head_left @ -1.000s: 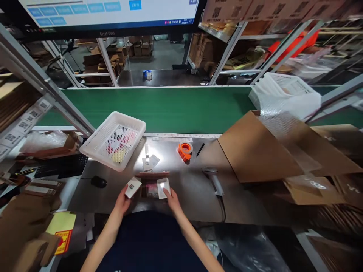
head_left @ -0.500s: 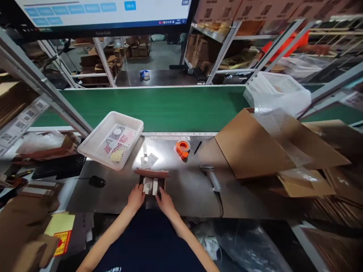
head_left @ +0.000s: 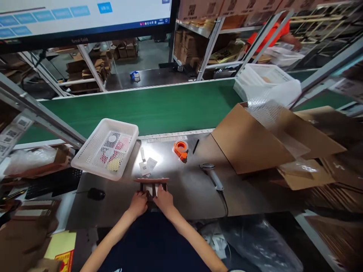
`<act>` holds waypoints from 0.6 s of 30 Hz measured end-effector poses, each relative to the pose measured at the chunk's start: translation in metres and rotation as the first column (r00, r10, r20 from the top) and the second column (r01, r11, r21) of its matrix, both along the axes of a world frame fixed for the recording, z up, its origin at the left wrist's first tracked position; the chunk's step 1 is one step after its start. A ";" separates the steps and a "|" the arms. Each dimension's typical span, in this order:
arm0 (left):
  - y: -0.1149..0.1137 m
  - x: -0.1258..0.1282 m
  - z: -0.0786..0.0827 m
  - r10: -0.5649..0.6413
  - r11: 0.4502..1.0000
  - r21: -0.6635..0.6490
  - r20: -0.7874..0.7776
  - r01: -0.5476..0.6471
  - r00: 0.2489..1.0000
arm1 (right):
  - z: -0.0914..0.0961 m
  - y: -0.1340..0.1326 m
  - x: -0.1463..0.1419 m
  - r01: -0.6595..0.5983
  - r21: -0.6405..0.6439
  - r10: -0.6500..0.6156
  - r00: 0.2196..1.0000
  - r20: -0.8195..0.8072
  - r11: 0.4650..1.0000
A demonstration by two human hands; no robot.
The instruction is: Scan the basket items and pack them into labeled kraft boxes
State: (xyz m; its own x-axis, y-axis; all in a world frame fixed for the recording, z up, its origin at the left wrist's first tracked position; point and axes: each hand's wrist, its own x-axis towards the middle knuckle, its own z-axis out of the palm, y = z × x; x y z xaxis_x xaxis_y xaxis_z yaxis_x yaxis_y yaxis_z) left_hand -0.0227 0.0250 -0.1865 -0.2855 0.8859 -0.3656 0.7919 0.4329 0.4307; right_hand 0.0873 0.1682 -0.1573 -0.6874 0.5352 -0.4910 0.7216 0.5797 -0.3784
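Note:
In front of my body a small open cardboard box (head_left: 151,180) lies on the metal table, its brown lid flap raised on the far side. Small white boxes (head_left: 149,188) are inside, partly covered by my fingers. My left hand (head_left: 138,204) is closed at the box's left side, fingertips curled over its near edge. From the right, my right hand (head_left: 164,199) reaches into the box, its fingers closed on a small white box. Just beyond the flap lie white paper cards (head_left: 148,166).
A white plastic basket (head_left: 104,170) stands to the left, near a mouse (head_left: 96,194). An orange tape dispenser (head_left: 180,150), a black pen (head_left: 196,146) and a barcode scanner (head_left: 212,176) lie to the right. Beyond are a large carton (head_left: 249,139) and a green conveyor (head_left: 170,109).
Both hands have moved inward over the small cardboard box, and the right fingers now cover part of the white boxes. The whole view has shifted slightly with my head.

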 end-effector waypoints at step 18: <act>0.060 -0.146 -0.038 0.312 0.797 0.348 0.462 -0.493 0.830 | 0.133 0.153 -0.035 0.260 -0.230 -0.347 0.745 -0.570 0.938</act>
